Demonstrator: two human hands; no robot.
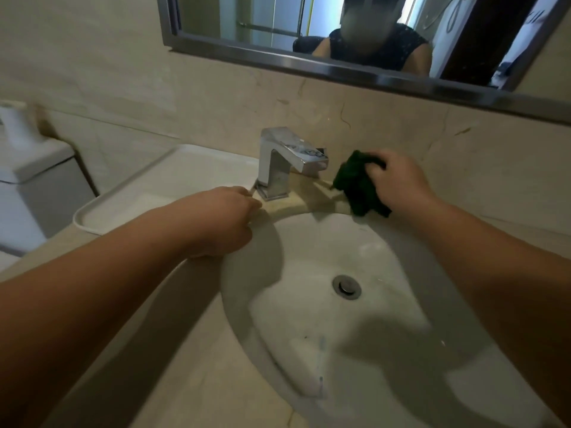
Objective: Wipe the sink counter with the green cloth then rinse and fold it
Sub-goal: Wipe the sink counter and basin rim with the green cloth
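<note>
One crumpled dark green cloth (355,183). One square chrome faucet (278,162). One white oval ceramic sink (324,242), one round metal drain (346,286). One white rectangular shallow tray (148,193). One steel-framed wall mirror (278,60). One beige stone bench (200,381). Two bare hands: left hand (222,220), right hand (398,183).

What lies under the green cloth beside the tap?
The cloth, gripped by the right hand, rests on the beige counter right of the tap. The patch beneath it is covered and cannot be seen.
</note>
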